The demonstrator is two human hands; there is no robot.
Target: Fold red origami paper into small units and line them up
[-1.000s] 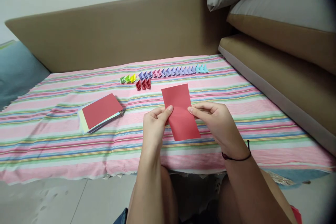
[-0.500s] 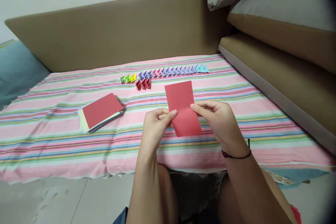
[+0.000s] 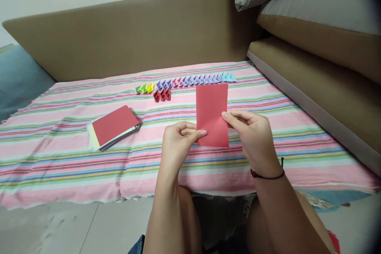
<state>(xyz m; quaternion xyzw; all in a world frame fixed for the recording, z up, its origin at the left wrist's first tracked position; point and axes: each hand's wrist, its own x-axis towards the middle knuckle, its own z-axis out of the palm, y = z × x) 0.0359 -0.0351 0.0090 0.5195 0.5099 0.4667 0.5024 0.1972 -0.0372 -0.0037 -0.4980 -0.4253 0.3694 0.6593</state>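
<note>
A red sheet of paper (image 3: 212,107) is held up above the striped cloth, roughly upright in my view. My left hand (image 3: 180,141) pinches its lower left edge, thumb on the front. On the opposite edge, a little higher, my right hand (image 3: 251,131) grips it between thumb and fingers; a dark cord is around that wrist. Behind the paper runs a row of small folded paper boats (image 3: 195,81) in purple, pink and light blue. Several green and yellow ones (image 3: 144,88) and three red ones (image 3: 162,95) sit to the left.
A stack of coloured paper (image 3: 114,125), red on top, lies to the left on the striped cloth (image 3: 74,162). A brown backrest (image 3: 133,35) stands behind. Cushions (image 3: 321,31) are piled at the right, and a blue cushion (image 3: 20,75) is at the far left.
The red sheet has turned from a slant to nearly upright and shifted slightly right and up. My right hand moved a little right with it; both hands keep their hold.
</note>
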